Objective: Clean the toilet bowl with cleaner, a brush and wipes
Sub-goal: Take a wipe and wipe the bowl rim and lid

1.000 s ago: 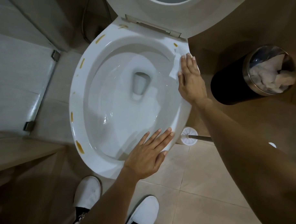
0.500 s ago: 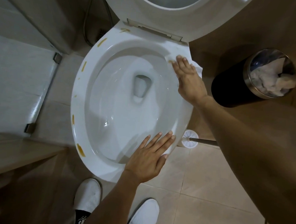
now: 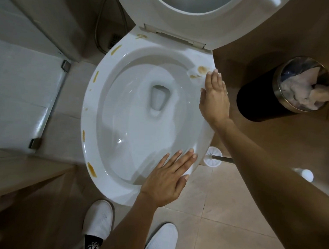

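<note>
Wiping rim stains | right hand (image 3: 215, 100) flat, pressing wipe (image 3: 196, 72) on bowl (image 3: 89, 110) right edge | left hand (image 3: 165, 178) flat, unclenched, bracing front edge

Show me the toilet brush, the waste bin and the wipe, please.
toilet brush (image 3: 212, 159): head view, its white round head beside the bowl.
waste bin (image 3: 257, 105): head view, its dark side wall.
wipe (image 3: 201, 70): head view, its stained part on the rim.

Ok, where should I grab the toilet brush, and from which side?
Grip the metal handle, coming from the right. The brush lies on the floor beside the bowl, its white head against the bowl and its handle pointing right, partly hidden under the right forearm.
</note>
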